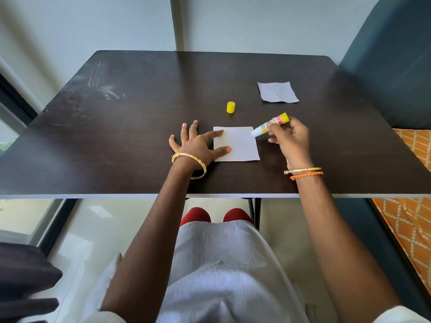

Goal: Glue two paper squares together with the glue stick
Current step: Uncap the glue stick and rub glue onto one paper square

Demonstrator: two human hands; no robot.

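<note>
Near white paper square [238,145] lies flat on dark table [140,113]; left hand [198,145] open, fingers pinning its left edge. Right hand [291,141] grips uncapped glue stick [270,124], tip at sq's top-right corner. Yellow cap [230,107] & 2nd paper square [277,92] beyond it.
</note>
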